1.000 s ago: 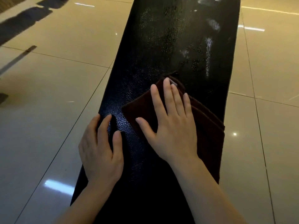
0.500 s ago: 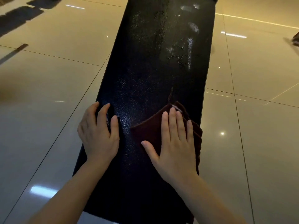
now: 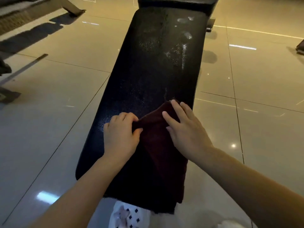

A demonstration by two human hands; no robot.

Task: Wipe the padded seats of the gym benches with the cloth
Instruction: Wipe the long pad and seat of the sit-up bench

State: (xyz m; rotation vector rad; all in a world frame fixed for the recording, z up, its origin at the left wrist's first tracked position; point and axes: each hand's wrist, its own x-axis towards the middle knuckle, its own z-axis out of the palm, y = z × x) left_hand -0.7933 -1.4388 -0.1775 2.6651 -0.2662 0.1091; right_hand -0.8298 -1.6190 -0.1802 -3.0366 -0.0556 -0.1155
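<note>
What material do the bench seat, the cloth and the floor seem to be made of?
Bench seat: black pebbled vinyl or leather-like upholstery; grainy texture, glossy where damp.
Cloth: dark maroon soft fabric, likely terry or microfibre; matte, it folds and drapes.
Floor: large polished tiles, probably ceramic or stone; grout lines and mirror-like light reflections.

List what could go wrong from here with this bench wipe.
1. The cloth is bunched where the left hand pinches its edge; a wad may wipe a narrower strip and skip patches.
2. Whitish smears sit at the far end of the seat, beyond both hands; they could be missed.
3. The cloth hangs over the seat's near end under the right hand; it could slide off onto the floor.
</note>
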